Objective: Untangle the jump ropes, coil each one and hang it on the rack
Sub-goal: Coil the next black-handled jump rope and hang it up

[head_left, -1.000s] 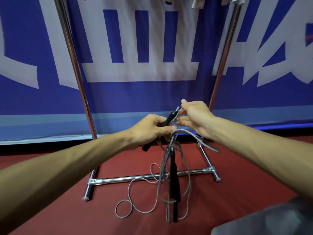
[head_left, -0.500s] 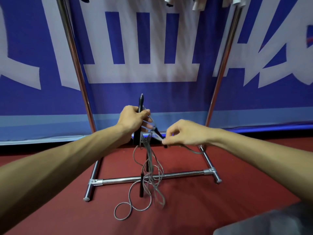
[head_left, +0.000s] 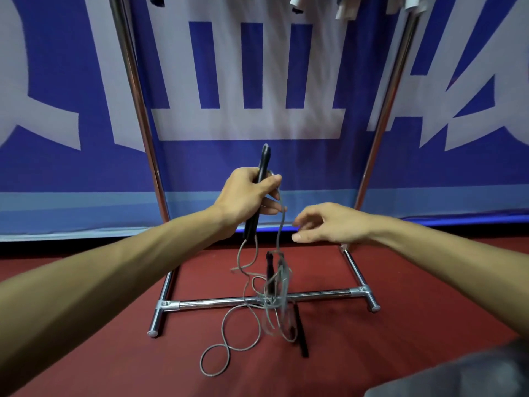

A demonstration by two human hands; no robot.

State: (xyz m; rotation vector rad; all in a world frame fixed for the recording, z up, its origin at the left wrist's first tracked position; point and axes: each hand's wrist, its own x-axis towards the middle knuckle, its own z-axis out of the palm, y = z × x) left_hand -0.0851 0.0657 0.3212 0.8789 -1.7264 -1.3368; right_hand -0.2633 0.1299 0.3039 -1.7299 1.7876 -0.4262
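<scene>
My left hand (head_left: pixel 246 200) grips a black jump rope handle (head_left: pixel 262 164) held nearly upright, with grey cord running through its fingers. From it hangs a tangle of grey jump rope cord (head_left: pixel 269 299) with two more black handles (head_left: pixel 300 330) in it, one dangling, one reaching the floor. A loose loop of cord (head_left: pixel 214 359) lies on the red floor. My right hand (head_left: pixel 329 223) hovers just right of the hanging cord with relaxed fingers and holds nothing. The chrome rack (head_left: pixel 217 303) stands right behind the tangle.
The rack's two uprights (head_left: pixel 137 90) rise left and right in front of a blue and white banner (head_left: pixel 257 81). Several items hang at the top edge. Red floor (head_left: pixel 400 325) surrounds the rack's feet. A grey cloth shape (head_left: pixel 463 376) fills the bottom right corner.
My right hand has let go of the cord and a handle it pinched, and has opened. That handle dropped into the hanging tangle. My left hand has lifted its handle a little higher.
</scene>
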